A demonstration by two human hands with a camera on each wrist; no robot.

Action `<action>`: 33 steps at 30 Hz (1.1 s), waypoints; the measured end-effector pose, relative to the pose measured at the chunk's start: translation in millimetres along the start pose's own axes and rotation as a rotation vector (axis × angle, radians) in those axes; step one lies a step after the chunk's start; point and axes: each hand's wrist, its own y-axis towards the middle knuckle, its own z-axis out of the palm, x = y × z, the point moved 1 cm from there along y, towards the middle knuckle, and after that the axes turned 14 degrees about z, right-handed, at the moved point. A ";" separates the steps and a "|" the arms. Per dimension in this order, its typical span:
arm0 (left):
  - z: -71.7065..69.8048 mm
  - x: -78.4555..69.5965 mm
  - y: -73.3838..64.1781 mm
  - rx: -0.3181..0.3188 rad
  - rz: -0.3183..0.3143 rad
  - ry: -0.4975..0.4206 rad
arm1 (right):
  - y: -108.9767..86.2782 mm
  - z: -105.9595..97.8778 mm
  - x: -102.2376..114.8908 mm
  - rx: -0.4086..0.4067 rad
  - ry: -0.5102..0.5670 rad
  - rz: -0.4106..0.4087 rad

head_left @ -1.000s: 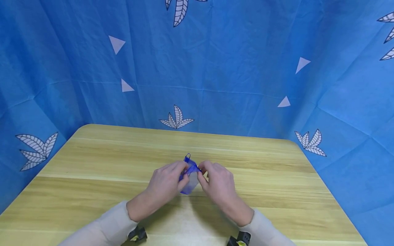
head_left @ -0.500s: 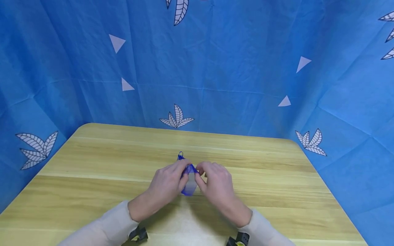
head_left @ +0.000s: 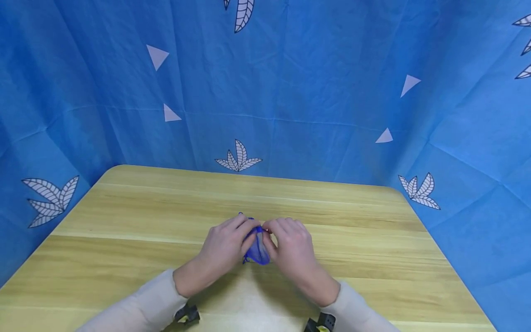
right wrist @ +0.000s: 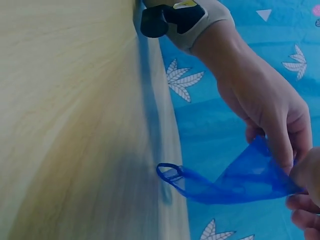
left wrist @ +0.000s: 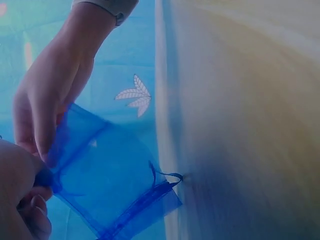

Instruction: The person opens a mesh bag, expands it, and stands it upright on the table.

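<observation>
A sheer blue drawstring pouch [head_left: 258, 252] hangs between both hands, low over the table. My left hand [head_left: 224, 242] pinches its upper edge between thumb and fingers. On the other side, my right hand [head_left: 294, 244] pinches the same edge, the fingertips of both hands close together. In the left wrist view the pouch [left wrist: 110, 170] spreads out thin and see-through, its gathered cord end lowest, with thin loops [left wrist: 167, 175] sticking out. Seen from the right wrist, the pouch [right wrist: 240, 180] droops to a cord loop [right wrist: 170, 172]. Part of the pouch is hidden behind the left fingers.
The wood-grain table [head_left: 145, 207] stretches out around the hands. Behind it and at both sides hangs a blue curtain [head_left: 315, 92] printed with white leaves and triangles. A dark wrist camera [head_left: 187, 315] sits beneath the left cuff, another camera [head_left: 319, 323] beneath the right.
The pouch has turned in the hands: its cord loop, which stuck up past the left fingers, has shifted left and dropped, and the hanging part looks more bunched. Both hands stay nearly in place.
</observation>
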 end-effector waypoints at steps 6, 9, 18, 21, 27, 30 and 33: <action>-2.4 1.2 1.2 -0.027 0.018 -0.014 | 0.7 -0.7 -0.8 0.025 0.017 0.031; -3.2 2.6 1.3 -0.029 0.026 -0.008 | 1.8 -2.2 -1.8 0.024 0.010 0.024; -5.0 4.7 2.6 -0.032 0.017 0.023 | 2.9 -2.3 -2.7 -0.010 0.006 0.007; -5.8 4.3 2.6 -0.005 -0.001 0.024 | 2.2 -1.7 -2.8 -0.016 0.009 0.023; -9.8 5.7 3.9 -0.007 -0.003 0.026 | 2.0 -1.7 -3.5 -0.010 0.011 0.044; -9.2 6.1 3.6 -0.027 -0.005 0.028 | 2.0 -1.6 -3.8 -0.010 0.010 0.047; -7.5 5.3 3.8 -0.030 -0.020 0.011 | 1.8 -1.8 -4.0 -0.008 0.013 0.055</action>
